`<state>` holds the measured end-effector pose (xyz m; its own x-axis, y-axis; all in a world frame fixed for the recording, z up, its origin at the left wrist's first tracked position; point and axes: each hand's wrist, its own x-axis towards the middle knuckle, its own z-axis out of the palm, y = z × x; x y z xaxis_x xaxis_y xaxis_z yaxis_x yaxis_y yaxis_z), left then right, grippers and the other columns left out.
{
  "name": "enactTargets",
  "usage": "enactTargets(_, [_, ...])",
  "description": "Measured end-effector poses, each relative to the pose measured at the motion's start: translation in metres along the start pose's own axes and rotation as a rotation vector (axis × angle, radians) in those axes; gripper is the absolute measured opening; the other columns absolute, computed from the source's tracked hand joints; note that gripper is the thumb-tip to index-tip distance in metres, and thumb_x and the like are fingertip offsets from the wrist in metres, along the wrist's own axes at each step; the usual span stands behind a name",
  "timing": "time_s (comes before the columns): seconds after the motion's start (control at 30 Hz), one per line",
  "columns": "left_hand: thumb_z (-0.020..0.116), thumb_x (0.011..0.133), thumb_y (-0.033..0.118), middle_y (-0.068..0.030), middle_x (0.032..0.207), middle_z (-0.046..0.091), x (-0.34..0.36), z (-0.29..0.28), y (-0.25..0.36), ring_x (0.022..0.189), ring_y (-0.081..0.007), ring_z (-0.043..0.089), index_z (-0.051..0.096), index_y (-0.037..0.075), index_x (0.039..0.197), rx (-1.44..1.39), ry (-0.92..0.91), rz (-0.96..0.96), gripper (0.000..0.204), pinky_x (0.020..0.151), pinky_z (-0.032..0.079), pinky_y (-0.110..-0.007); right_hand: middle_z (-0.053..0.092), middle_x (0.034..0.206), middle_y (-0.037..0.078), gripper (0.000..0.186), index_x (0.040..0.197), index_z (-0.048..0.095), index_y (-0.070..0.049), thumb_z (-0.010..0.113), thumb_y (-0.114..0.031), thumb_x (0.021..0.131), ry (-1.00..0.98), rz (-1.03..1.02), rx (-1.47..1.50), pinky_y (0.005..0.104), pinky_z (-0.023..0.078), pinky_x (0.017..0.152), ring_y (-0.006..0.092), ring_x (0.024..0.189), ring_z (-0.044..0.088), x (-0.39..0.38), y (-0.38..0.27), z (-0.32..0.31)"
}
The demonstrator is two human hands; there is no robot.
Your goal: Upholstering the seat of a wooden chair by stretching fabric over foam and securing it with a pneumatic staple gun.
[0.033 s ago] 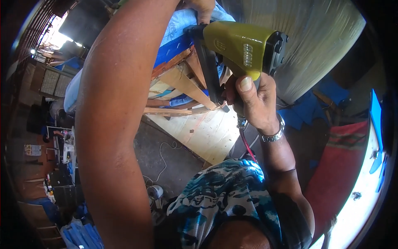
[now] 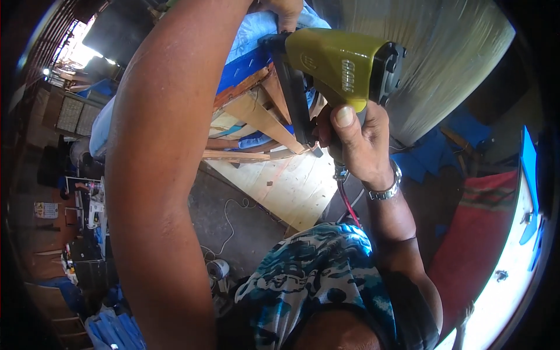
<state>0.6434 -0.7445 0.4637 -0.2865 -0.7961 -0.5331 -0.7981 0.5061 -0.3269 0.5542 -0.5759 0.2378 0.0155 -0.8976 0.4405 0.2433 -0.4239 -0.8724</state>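
Observation:
My right hand [image 2: 367, 143] is wrapped round the handle of an olive-green pneumatic staple gun [image 2: 332, 61], thumb on its near side. The gun's black nose rests at the edge of light-blue fabric [image 2: 248, 38] that covers a wooden furniture frame [image 2: 256, 114]. Below this fabric runs a darker blue strip [image 2: 245, 70]. Close to the nose, my left hand [image 2: 284, 10] grips the fabric at the top of the view, thumb pressed down on it. Its other fingers are mostly hidden. A red air hose [image 2: 350, 207] hangs from the gun's handle.
A pale wooden board [image 2: 286, 189] lies under the frame. To the right stands a large plastic-wrapped piece [image 2: 431, 52], with a red panel [image 2: 478, 233] lower down. A thin white cable [image 2: 230, 224] curls over the floor. Blue bundles [image 2: 114, 329] lie at lower left.

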Motion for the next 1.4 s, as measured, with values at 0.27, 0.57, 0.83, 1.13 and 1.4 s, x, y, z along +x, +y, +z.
enactTargets(0.27, [0.091,0.073,0.046,-0.0177,0.122,0.074,0.004,0.009,0.013,0.107,-0.032,0.072,0.071,0.004,0.127,0.073,0.084,-0.02,0.071,0.084,0.06,-0.045,0.073,0.102,0.007,0.049,0.125,0.066,0.003,0.075,-0.037,0.098,0.005,0.217,-0.044,0.0335,0.054,0.083,0.0152,0.092,0.064,-0.019,-0.002,-0.011])
enactTargets(0.57, [0.086,0.068,0.022,-0.008,0.077,0.072,0.007,0.076,0.035,0.072,-0.0239,0.069,0.074,0.009,0.082,0.237,0.955,0.125,0.022,0.067,0.054,-0.041,0.063,0.072,-0.004,0.029,0.095,0.072,-0.004,0.069,-0.032,0.102,0.23,0.43,-0.089,0.0237,0.035,0.049,0.003,0.057,0.049,-0.127,0.037,-0.096])
enactTargets(0.83, [0.07,0.091,0.015,-0.004,0.119,0.068,-0.025,0.263,0.139,0.121,-0.0187,0.063,0.071,0.01,0.1,-0.118,1.354,0.623,0.01,0.112,0.048,-0.043,0.049,0.061,-0.008,0.029,0.096,0.062,-0.01,0.069,-0.037,0.103,0.319,0.768,-0.095,0.0243,0.03,0.044,0.0034,0.047,0.04,-0.22,0.106,-0.148])
enactTargets(1.13, [0.071,0.095,0.021,-0.0142,0.124,0.071,-0.18,0.286,-0.043,0.115,-0.0343,0.068,0.07,0.003,0.116,0.216,1.679,-0.143,0.028,0.098,0.055,-0.047,0.055,0.059,0.0,0.044,0.103,0.066,-0.003,0.061,-0.047,0.104,0.217,0.851,-0.241,0.0284,0.041,0.046,0.0111,0.048,0.054,-0.292,0.052,-0.151])
enactTargets(1.4, [0.067,0.099,0.037,-0.0199,0.165,0.039,-0.134,0.28,-0.045,0.157,-0.0391,0.03,0.043,-0.001,0.154,0.188,1.553,-0.134,0.072,0.128,0.016,-0.056,0.06,0.067,0.002,0.05,0.113,0.063,0.001,0.067,-0.047,0.102,0.272,0.591,-0.218,0.0268,0.046,0.053,0.0111,0.056,0.058,-0.252,-0.011,-0.091])
